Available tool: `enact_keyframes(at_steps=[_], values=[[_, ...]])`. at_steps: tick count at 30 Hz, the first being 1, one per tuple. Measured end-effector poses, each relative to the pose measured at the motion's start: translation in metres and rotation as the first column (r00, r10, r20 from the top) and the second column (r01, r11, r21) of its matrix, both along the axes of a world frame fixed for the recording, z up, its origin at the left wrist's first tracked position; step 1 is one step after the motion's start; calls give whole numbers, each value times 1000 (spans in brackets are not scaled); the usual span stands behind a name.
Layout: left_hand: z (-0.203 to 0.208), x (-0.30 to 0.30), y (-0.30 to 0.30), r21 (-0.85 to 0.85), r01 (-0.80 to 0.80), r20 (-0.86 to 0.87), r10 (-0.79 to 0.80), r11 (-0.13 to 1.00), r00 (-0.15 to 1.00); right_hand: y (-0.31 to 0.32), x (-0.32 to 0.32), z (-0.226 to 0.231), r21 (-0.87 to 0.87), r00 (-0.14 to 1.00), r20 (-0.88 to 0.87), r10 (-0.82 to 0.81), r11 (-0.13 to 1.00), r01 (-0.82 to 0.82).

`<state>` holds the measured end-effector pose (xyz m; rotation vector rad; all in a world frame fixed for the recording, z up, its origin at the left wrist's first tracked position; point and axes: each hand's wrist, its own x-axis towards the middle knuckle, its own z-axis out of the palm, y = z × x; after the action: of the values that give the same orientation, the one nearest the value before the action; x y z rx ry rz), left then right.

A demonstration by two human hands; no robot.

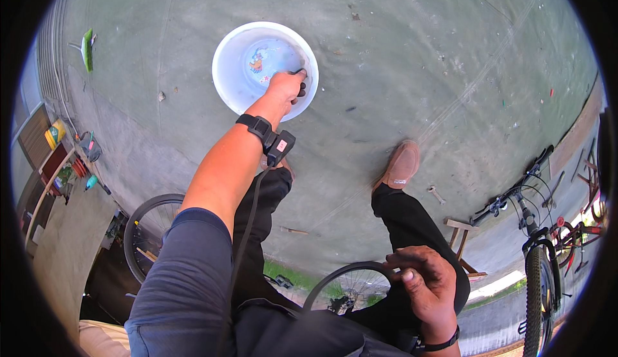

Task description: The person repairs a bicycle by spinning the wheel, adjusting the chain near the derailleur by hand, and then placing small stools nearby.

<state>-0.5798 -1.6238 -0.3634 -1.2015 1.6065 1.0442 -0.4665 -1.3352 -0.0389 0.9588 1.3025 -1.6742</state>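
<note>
At the upper centre of the frame, on the grey-green floor (380,54), a round white basin (226,77) with a coloured print (257,61) on its bottom. Round in outline, so without a long axis to line up with. Over the right part of the basin, near or against the inner wall, the left hand (286,90), with darkened fingers bent inward. Cannot tell a bare touch on the wall from a pinch on some small thing, with the fingertips partly hidden.

From the left hand, up and to the left to the print and the middle of the basin; to the right, only a short way to the rim. Clearly nearer with the left arm, slanting up from the lower left with a black strapped device (280,146) at the wrist.

At the lower right, well apart from the basin, the right hand (430,286), loosely curled and seemingly released, with no grasped thing in sight. Just beside it in the frame, a bicycle wheel (354,266); cannot tell touching from mere overlap. Further up and right of that hand, a wrench (436,195) on the floor.
</note>
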Motion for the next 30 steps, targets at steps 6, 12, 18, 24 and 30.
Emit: enact_keyframes(at_steps=[6,12,18,24,30], values=[[-32,5,-13,110,-133,75,125,985,989,10,-7,-8,91,981,-128,142,987,-131],[54,-3,-13,113,-112,-10,114,987,993,5,-4,-9,130,944,-203,260,963,-238],[270,20,27,409,109,-17,-111,906,994,-14,34,16,273,961,-210,180,955,-119],[503,72,99,766,126,104,-315,630,943,10,59,153,345,838,-502,214,938,-33],[614,94,151,850,243,26,-498,467,867,42,129,242,145,797,-589,131,988,-55]])
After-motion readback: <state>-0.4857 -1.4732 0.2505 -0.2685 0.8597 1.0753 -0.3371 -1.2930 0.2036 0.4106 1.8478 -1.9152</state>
